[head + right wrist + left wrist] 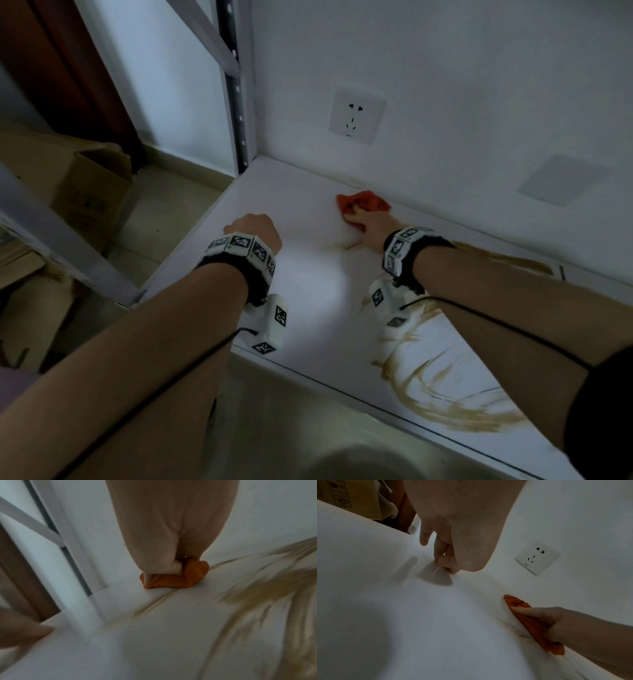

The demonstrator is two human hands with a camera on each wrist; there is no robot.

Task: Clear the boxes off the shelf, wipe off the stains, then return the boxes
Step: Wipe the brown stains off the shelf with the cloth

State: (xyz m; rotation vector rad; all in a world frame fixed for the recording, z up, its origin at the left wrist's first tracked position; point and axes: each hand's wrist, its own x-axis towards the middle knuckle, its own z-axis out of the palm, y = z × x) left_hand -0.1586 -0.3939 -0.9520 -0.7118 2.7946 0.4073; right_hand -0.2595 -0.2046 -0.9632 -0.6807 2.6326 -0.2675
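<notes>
The white shelf [308, 284] carries no boxes. Brown smeared stains [455, 404] cover its right part, and a streak runs along the back edge by the wall; they also show in the right wrist view [257, 595]. My right hand [359, 219] grips a bunched orange-red cloth [363, 202] and presses it into the corner between shelf and wall [532, 626] [171, 581]. My left hand [253, 233] holds nothing and leans on the shelf's left part, fingertips [443, 561] down on the surface. A cardboard box [89, 192] stands on the floor to the left.
A wall socket [356, 116] sits above the cloth and a blank cover plate [561, 180] further right. The shelf's perforated upright [236, 85] rises at the back left corner. Another grey frame bar [68, 240] crosses in front of the floor boxes.
</notes>
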